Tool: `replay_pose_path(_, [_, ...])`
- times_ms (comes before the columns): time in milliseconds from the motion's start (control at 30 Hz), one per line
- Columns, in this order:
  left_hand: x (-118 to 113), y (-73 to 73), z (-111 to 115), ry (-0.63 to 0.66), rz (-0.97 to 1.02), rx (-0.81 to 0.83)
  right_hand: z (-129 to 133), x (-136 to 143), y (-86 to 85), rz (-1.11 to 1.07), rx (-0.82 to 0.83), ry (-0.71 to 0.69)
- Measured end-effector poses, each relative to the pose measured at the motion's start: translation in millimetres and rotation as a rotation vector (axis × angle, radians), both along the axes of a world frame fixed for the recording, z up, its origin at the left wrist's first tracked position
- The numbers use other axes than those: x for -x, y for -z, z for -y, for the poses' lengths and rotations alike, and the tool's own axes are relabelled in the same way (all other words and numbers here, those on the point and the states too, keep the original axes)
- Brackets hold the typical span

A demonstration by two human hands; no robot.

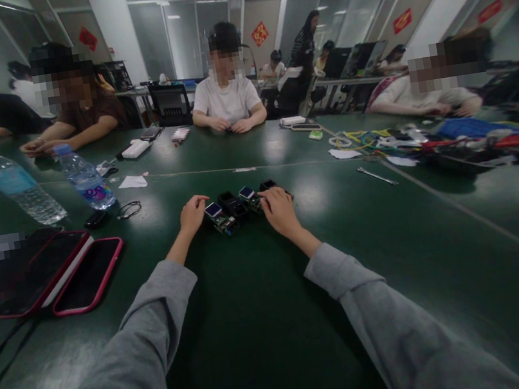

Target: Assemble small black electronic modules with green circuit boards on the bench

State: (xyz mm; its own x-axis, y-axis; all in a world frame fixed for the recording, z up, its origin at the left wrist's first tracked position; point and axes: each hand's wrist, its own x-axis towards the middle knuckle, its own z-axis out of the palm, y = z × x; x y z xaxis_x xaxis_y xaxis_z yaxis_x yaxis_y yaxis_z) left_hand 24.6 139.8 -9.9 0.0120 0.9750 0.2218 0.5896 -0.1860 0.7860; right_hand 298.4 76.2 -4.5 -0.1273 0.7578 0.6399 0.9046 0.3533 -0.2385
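A short row of small electronics lies on the green table in front of me. At its left end is a circuit board with a small screen point(214, 210), and beside it sits a black case point(232, 204). Then comes a second circuit board with a screen point(246, 192), followed by another black case point(268, 185) partly covered by my fingers. My left hand point(193, 215) is at the left end, fingers stretched out, its fingertips by the first board. My right hand point(281, 210) lies over the right end with fingers apart, the index fingertip at the second board's edge.
To the left stand two water bottles point(19, 185) point(84, 175) and phones in red cases point(89, 275). On the right lie a wrench point(377, 175) and a heap of cables and tools point(456, 139). Several people sit around the table, one directly opposite point(227, 102).
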Motion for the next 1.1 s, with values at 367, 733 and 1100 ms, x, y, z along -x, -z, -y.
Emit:
replay_pose_path(367, [1.2,4.0,-3.3,0.009,-0.006,-0.022,4.8,5.4,-2.5,0.048,0.031,-0.071])
replay_pose_path(733, [0.8,3.6,-2.5,0.007,0.009,-0.002,7.9,7.9,-3.8,0.078,0.051,-0.118])
replay_pose_path(1100, [0.6,1.6,-1.0,0.003,0.016,0.015,6.6,7.3,-1.8,0.071,0.077,-0.110])
